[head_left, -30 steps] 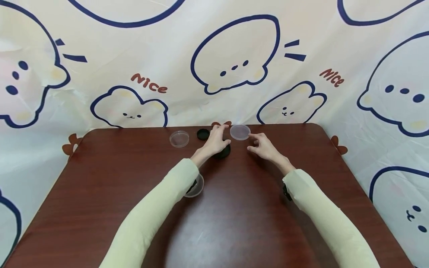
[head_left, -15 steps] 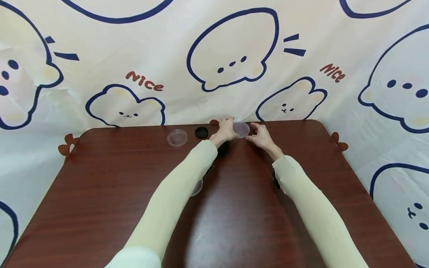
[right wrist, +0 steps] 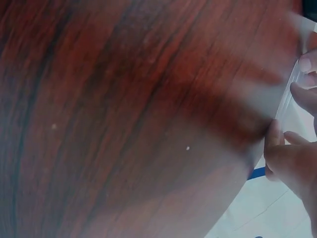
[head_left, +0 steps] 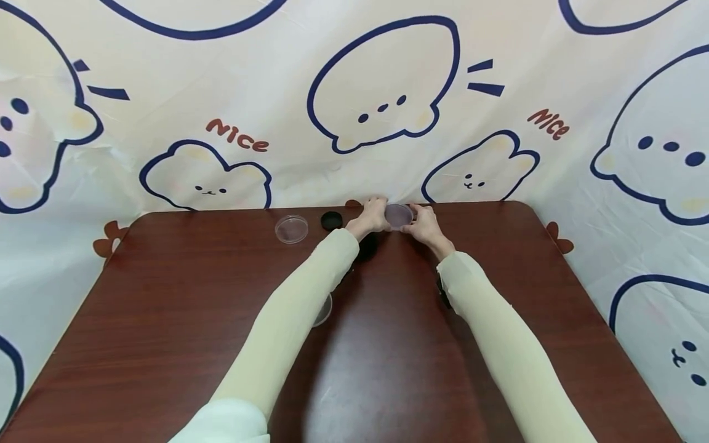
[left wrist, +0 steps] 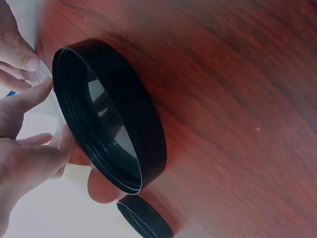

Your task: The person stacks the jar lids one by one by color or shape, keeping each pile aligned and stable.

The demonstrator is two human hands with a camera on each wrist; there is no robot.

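The left hand and right hand, each grip spread wide, hold opposite rims of a clear round dish, broad face upward, at the tabletop's far edge.

Left hand shifting right near the far edge of the table and now gripping the clear dish on its left, right hand closing the gap and gripping its right, left sleeve covering more of the second clear dish.
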